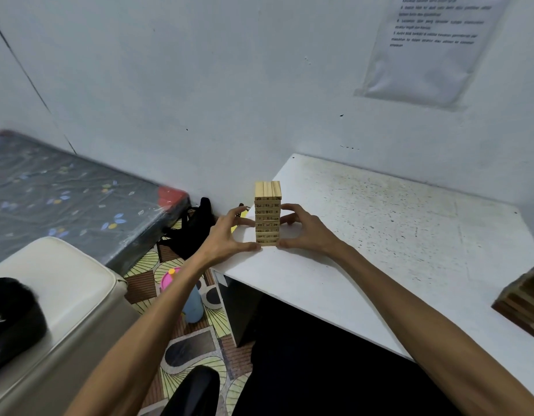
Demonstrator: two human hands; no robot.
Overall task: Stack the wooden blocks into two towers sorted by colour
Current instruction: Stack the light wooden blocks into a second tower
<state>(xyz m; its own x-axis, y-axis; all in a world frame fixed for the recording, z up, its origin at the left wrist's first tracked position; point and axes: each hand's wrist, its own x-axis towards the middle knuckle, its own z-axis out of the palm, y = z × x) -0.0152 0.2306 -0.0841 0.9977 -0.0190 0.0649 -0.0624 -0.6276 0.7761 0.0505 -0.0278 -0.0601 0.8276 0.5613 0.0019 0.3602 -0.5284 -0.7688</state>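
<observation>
A tower of light wooden blocks (268, 205) stands upright near the left corner of the white table (380, 223). My left hand (232, 232) grips its left side, thumb at the base and fingers curled against the middle layers. On the opposite side my right hand (301, 229) grips it the same way. A stack of dark brown wooden blocks (525, 301) sits at the table's right edge, partly cut off by the frame.
The table stands against a pale wall with a taped paper sheet (431, 46). Left of the table lie a black bag (190, 232), a mattress (64, 193), a cream cushioned seat (61, 298) and a blue bottle with a pink lid (190, 298) on the patterned floor.
</observation>
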